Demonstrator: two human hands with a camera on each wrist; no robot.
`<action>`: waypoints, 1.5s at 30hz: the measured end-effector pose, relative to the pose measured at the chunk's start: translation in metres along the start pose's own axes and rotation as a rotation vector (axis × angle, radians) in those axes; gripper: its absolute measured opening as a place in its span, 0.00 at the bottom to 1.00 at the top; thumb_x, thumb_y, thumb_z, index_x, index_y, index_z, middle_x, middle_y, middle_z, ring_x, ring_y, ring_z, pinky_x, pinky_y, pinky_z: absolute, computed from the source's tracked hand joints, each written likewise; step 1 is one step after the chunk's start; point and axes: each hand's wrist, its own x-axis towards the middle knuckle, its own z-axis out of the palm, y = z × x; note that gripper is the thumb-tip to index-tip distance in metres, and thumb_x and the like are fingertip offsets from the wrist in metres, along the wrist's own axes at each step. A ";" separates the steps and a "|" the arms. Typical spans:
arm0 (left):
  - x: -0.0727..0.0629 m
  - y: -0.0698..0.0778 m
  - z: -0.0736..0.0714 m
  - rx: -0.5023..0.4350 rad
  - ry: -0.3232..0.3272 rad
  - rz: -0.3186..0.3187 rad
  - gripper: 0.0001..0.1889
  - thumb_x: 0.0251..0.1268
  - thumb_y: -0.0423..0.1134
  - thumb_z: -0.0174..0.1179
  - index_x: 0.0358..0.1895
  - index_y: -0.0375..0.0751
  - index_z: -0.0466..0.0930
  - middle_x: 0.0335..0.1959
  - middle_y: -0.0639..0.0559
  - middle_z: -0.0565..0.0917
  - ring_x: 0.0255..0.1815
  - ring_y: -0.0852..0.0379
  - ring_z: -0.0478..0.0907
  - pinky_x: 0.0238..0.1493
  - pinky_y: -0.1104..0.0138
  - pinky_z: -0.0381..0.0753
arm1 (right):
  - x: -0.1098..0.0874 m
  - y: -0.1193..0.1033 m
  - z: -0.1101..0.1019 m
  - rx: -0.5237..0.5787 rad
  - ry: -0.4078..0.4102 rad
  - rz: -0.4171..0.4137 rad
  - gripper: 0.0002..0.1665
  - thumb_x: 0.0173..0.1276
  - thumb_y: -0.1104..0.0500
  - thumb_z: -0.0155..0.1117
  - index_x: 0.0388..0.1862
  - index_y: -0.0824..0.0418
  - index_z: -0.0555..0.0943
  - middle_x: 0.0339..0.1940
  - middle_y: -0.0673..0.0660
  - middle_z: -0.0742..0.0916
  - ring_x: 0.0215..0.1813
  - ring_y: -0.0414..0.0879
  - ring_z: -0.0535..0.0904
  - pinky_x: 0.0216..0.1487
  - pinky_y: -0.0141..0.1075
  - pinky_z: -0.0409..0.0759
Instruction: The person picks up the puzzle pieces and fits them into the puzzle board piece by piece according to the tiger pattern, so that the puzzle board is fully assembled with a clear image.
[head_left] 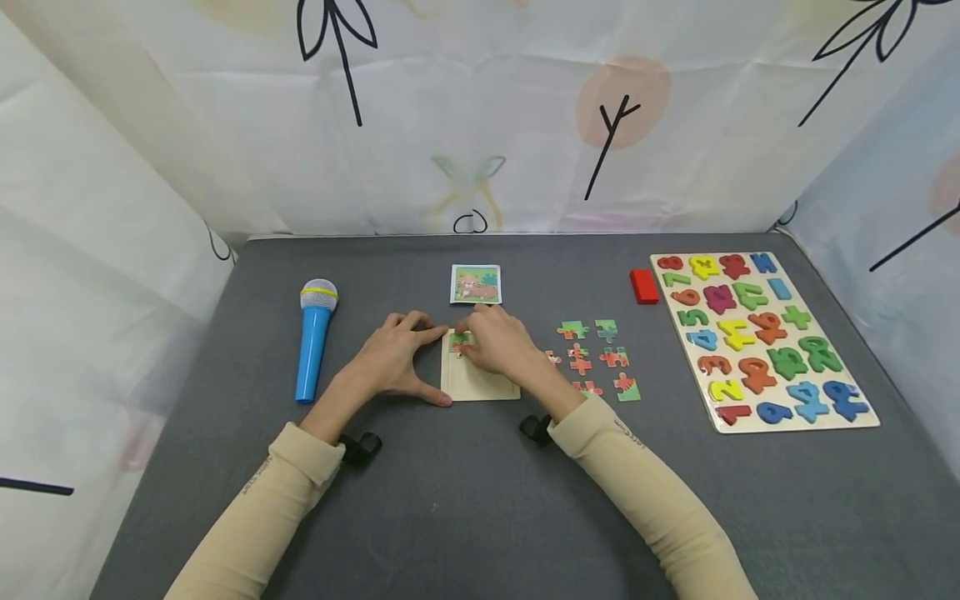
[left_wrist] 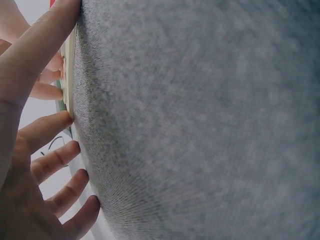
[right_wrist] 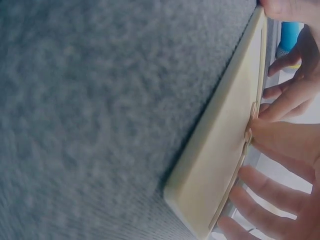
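A small pale wooden puzzle tray [head_left: 480,388] lies flat on the grey table. My left hand [head_left: 392,360] is at its left side, fingers spread, the thumb at the near corner and the index finger at the far corner. My right hand [head_left: 492,340] reaches over the tray from the right, its thumb and fingertips at a green and red jigsaw piece [head_left: 458,341] in the upper left part. In the right wrist view, the tray [right_wrist: 212,172] shows bare wood on its near part, with thin pieces standing slightly raised under my thumb.
Several loose jigsaw pieces [head_left: 577,358] lie right of the tray, some partly behind my right wrist. Beyond it is a picture card [head_left: 477,285]. A blue toy microphone [head_left: 312,346] lies at left. A red block [head_left: 643,286] sits beside a colourful number-and-letter board [head_left: 757,333] at right.
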 end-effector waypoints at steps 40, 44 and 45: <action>-0.001 0.000 0.001 0.013 -0.008 0.003 0.58 0.39 0.72 0.76 0.77 0.51 0.68 0.73 0.42 0.69 0.72 0.34 0.65 0.64 0.39 0.76 | 0.003 0.001 0.005 0.043 0.023 0.024 0.18 0.69 0.56 0.73 0.57 0.56 0.88 0.55 0.60 0.87 0.56 0.57 0.81 0.46 0.49 0.85; -0.002 0.001 0.001 0.014 -0.004 0.006 0.58 0.39 0.72 0.76 0.77 0.50 0.67 0.73 0.42 0.69 0.72 0.35 0.66 0.64 0.39 0.76 | 0.002 0.002 0.005 0.042 0.022 0.011 0.18 0.69 0.55 0.72 0.57 0.56 0.88 0.54 0.60 0.86 0.54 0.57 0.82 0.46 0.48 0.84; -0.002 0.000 0.001 0.014 -0.004 0.006 0.58 0.40 0.72 0.76 0.77 0.50 0.67 0.73 0.42 0.69 0.72 0.35 0.66 0.64 0.39 0.76 | 0.002 0.002 0.005 0.041 0.024 0.007 0.18 0.69 0.55 0.72 0.57 0.56 0.88 0.54 0.60 0.86 0.54 0.57 0.82 0.46 0.48 0.84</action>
